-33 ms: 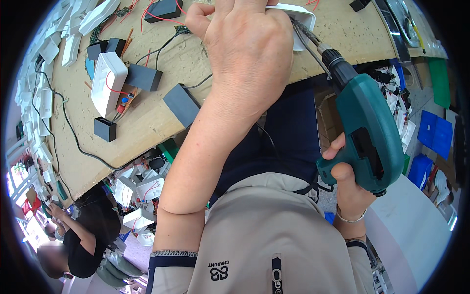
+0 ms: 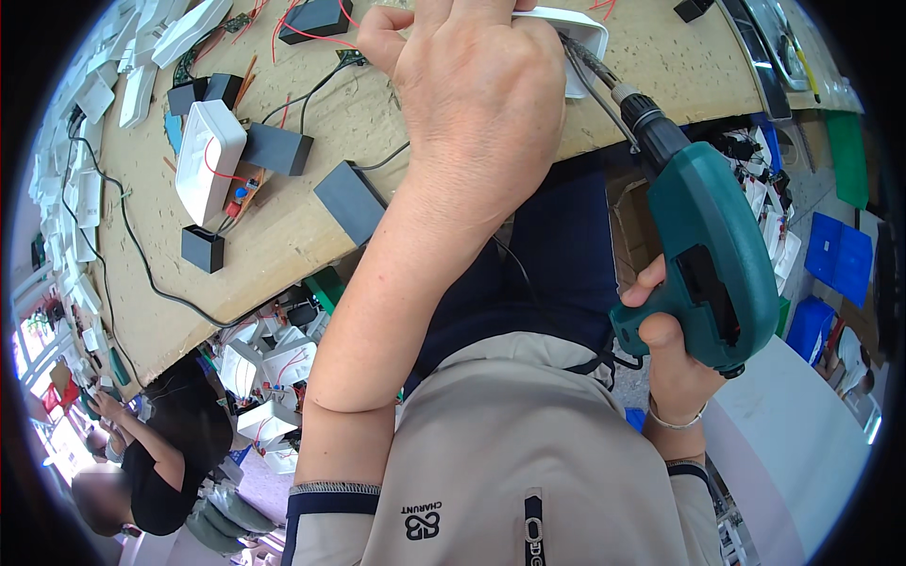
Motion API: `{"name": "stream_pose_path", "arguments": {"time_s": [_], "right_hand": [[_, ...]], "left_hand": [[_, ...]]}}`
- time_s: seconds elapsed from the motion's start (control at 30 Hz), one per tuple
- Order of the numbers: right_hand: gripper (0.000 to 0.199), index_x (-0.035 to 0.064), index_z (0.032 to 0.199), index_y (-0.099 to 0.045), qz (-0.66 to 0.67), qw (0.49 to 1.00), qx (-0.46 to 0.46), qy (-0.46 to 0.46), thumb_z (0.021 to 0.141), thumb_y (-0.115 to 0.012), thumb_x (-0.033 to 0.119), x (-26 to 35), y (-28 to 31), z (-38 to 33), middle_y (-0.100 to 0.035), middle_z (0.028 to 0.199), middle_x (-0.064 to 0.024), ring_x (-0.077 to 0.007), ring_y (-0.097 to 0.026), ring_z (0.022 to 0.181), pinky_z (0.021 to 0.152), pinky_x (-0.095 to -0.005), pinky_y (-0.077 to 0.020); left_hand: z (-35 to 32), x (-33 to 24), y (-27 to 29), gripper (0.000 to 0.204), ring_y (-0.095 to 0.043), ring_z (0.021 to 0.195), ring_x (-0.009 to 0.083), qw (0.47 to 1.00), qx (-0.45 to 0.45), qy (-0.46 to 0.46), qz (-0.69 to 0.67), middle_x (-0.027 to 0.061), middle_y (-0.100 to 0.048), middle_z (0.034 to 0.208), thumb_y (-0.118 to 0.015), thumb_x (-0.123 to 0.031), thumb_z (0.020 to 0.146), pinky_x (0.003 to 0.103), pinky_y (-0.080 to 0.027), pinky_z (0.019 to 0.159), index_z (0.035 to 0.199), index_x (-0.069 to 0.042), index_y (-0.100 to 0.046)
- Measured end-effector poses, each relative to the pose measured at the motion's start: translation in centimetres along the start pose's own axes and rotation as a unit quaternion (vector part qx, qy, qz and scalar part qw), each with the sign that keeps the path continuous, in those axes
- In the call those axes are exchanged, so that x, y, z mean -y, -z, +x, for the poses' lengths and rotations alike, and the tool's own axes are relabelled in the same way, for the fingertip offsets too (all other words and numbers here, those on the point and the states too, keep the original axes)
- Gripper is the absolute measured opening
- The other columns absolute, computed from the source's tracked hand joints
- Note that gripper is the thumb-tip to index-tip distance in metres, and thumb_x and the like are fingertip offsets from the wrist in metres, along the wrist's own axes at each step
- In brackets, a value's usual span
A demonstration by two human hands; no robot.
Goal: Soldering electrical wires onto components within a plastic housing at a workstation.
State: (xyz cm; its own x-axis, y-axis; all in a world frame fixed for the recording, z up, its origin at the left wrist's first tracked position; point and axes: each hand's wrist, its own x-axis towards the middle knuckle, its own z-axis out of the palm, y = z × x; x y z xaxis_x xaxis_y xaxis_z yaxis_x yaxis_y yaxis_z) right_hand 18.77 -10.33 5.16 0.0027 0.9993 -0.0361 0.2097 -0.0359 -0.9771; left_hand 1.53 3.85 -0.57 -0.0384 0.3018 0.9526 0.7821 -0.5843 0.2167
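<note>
My left hand (image 2: 486, 90) reaches to the far edge of the view, back upward, gripping a white plastic case (image 2: 587, 30). Its fingertips are cut off by the top of the picture, and the hand covers much of the case. On the right, my right hand (image 2: 672, 354) is wrapped round the handle of a green soldering gun (image 2: 722, 250). The gun's dark metal tip points up and left into the case, close beside my left hand; its very end is hidden. A thin metal tube runs alongside the tip.
On the wooden table (image 2: 274, 236) lie dark grey boxes (image 2: 351, 200), an open white case (image 2: 209, 160) with wires and many white housings at the left. A black cable (image 2: 132, 245) crosses the left side. A co-worker (image 2: 175, 453) sits lower left. Crates of parts stand below the table.
</note>
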Motion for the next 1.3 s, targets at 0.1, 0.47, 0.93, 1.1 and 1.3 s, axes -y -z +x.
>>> {"name": "stream_pose_path", "arguments": {"time_s": [0.1, 0.47, 0.93, 1.1, 1.3], "right_hand": [[0.055, -0.0009, 0.112, -0.05, 0.029, 0.999, 0.015, 0.029, 0.064, -0.076, 0.011, -0.1, -0.1, 0.2, -0.06, 0.095, -0.0108, -0.0133, -0.059, 0.076, 0.065, -0.0245, -0.0508], [0.079, -0.0032, 0.119, -0.041, -0.016, 0.999, -0.027, -0.029, 0.064, -0.072, 0.045, 0.6, -0.8, 0.2, -0.057, 0.1, -0.0165, -0.0145, -0.059, 0.07, 0.059, -0.0233, -0.0485], [0.083, -0.004, 0.117, -0.041, -0.01, 0.999, -0.005, -0.03, 0.063, -0.067, 0.053, 0.5, -0.1, -0.7, -0.057, 0.099, -0.0164, -0.0135, -0.059, 0.068, 0.056, -0.0213, -0.0485], [0.084, -0.0058, 0.116, -0.039, 0.009, 1.0, -0.024, -0.003, 0.064, -0.064, 0.056, 0.3, 0.4, -1.2, -0.057, 0.097, -0.0163, -0.0134, -0.06, 0.067, 0.053, -0.0197, -0.0492], [0.086, -0.0059, 0.117, -0.037, 0.002, 0.999, -0.046, 0.02, 0.066, -0.06, 0.06, 0.3, 0.5, -1.2, -0.056, 0.096, -0.0167, -0.0138, -0.06, 0.065, 0.051, -0.0189, -0.0493]], "left_hand": [[0.0, 0.0, 0.0, 0.007, -0.047, 0.079, 0.0207, 1.0, 0.002, -0.002, 0.011, 0.0031, -0.049, 0.081, -0.053, -0.002, 0.064, 0.039, -0.025, 0.07, 0.058, -0.004, -0.05], [-0.1, 0.1, 0.0, 0.007, -0.047, 0.078, 0.0209, 1.0, 0.004, -0.006, 0.02, 0.0034, -0.049, 0.08, -0.053, -0.002, 0.064, 0.039, -0.025, 0.07, 0.059, -0.004, -0.049], [0.0, 0.2, 0.1, 0.008, -0.047, 0.079, 0.0211, 1.0, -0.014, -0.011, 0.002, 0.0034, -0.049, 0.08, -0.055, -0.002, 0.063, 0.039, -0.025, 0.071, 0.057, -0.005, -0.05], [2.6, -2.8, 2.8, 0.007, -0.047, 0.079, 0.0214, 0.956, 0.237, 0.148, 0.093, 0.0035, -0.049, 0.082, -0.058, -0.004, 0.062, 0.039, -0.025, 0.072, 0.058, -0.005, -0.052], [2.7, -2.8, 3.0, 0.007, -0.047, 0.079, 0.0215, 0.954, 0.244, 0.149, 0.089, 0.0041, -0.049, 0.082, -0.058, -0.004, 0.062, 0.039, -0.025, 0.072, 0.058, -0.004, -0.052]]}}
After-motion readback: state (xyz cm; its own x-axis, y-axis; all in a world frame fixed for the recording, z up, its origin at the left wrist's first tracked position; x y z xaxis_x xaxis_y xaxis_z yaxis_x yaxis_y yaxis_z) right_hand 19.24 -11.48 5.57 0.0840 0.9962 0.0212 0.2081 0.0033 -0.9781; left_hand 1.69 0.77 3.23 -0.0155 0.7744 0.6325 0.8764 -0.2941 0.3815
